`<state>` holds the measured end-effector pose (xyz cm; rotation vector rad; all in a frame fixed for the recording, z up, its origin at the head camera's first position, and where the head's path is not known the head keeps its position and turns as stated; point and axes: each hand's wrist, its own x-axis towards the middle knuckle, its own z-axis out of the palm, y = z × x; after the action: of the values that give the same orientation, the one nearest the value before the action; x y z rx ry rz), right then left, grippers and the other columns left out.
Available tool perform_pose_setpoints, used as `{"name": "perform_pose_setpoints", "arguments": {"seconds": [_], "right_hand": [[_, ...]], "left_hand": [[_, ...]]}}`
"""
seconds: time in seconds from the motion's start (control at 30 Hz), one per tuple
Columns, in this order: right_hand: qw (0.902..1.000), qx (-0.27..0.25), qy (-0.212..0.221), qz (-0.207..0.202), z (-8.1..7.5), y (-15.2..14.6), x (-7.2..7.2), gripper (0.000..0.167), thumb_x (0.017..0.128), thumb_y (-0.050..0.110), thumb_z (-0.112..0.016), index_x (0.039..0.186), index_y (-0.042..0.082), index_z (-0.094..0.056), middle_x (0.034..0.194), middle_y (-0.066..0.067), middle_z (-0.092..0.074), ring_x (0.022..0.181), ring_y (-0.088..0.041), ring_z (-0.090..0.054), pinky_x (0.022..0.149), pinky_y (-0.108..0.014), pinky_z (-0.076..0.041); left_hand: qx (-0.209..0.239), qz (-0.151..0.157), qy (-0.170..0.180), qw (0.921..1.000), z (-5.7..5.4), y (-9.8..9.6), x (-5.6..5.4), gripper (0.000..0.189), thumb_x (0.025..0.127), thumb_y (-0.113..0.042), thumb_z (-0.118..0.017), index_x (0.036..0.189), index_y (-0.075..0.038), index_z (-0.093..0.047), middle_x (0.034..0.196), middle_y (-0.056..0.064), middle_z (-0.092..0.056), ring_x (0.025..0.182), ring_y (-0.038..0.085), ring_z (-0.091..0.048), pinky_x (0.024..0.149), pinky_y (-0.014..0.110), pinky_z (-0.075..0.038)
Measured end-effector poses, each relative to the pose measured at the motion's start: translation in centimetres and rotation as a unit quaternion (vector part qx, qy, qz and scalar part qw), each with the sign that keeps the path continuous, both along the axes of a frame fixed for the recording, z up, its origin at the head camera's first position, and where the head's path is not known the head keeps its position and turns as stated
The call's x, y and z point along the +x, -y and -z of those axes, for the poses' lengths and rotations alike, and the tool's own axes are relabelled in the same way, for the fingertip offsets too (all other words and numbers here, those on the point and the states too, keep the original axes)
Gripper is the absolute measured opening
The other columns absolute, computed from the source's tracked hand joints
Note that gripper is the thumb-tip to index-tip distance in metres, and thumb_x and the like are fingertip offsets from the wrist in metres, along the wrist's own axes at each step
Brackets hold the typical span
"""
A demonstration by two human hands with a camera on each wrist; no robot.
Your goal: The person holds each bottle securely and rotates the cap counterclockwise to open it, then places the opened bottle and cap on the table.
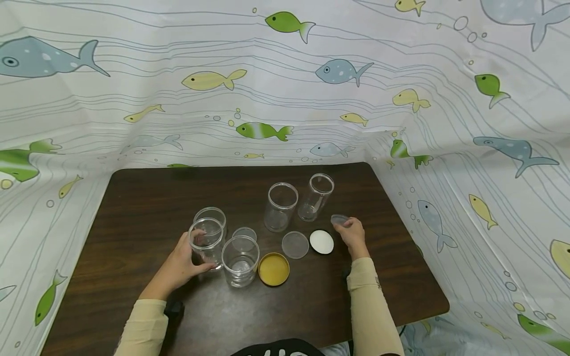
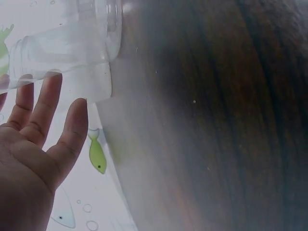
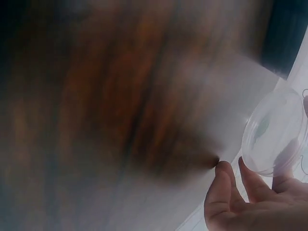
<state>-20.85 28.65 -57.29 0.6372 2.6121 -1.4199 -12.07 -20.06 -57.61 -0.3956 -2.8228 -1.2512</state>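
In the head view, my left hand is around a clear jar, fingers seen through its wall and thumb low at its near side. The left wrist view shows those fingers spread along the jar. Right behind it stands another clear jar, and a third clear jar stands just to its right. My right hand pinches a thin clear lid at the table's right; the right wrist view shows this lid tilted at the fingertips.
Two taller clear jars, one wide and one narrow, stand toward the back. A gold lid, a flat clear disc and a white disc with a dark rim lie between the hands. Fish-patterned sheeting surrounds the dark table.
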Motion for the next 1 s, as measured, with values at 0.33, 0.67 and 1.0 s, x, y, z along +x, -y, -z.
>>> {"name": "perform_pose_setpoints", "arguments": {"seconds": [0.33, 0.67, 1.0], "right_hand": [[0.997, 0.059, 0.05, -0.006, 0.0, 0.4, -0.3, 0.049, 0.095, 0.023, -0.071, 0.131, 0.006, -0.043, 0.137, -0.025, -0.039, 0.124, -0.047, -0.035, 0.095, -0.061, -0.04], [0.9938, 0.102, 0.035, -0.029, 0.6, 0.1, -1.0, 0.079, 0.091, 0.018, -0.077, 0.153, 0.006, -0.03, 0.144, -0.028, -0.042, 0.133, -0.05, -0.029, 0.106, -0.066, -0.026], [0.9988, 0.011, 0.039, -0.027, 0.5, -0.1, -0.8, 0.088, 0.098, 0.028, -0.065, 0.161, 0.007, -0.006, 0.161, -0.028, -0.016, 0.144, -0.05, -0.015, 0.107, -0.067, -0.032]], "left_hand": [[-0.002, 0.007, -0.016, 0.9998, 0.0, -0.7, 0.0, 0.089, 0.073, -0.017, -0.094, 0.141, -0.003, -0.039, 0.123, 0.018, -0.047, 0.102, 0.031, -0.058, 0.09, 0.055, -0.048], [-0.004, 0.002, -0.027, 0.9996, 0.4, -1.1, -0.1, 0.092, 0.072, -0.02, -0.094, 0.144, -0.002, -0.04, 0.12, 0.017, -0.047, 0.104, 0.033, -0.057, 0.091, 0.057, -0.048], [0.003, 0.006, -0.03, 0.9995, 1.2, -0.7, 0.1, 0.105, 0.066, -0.022, -0.097, 0.149, -0.003, -0.036, 0.123, 0.019, -0.05, 0.115, 0.039, -0.055, 0.095, 0.061, -0.045]]}}
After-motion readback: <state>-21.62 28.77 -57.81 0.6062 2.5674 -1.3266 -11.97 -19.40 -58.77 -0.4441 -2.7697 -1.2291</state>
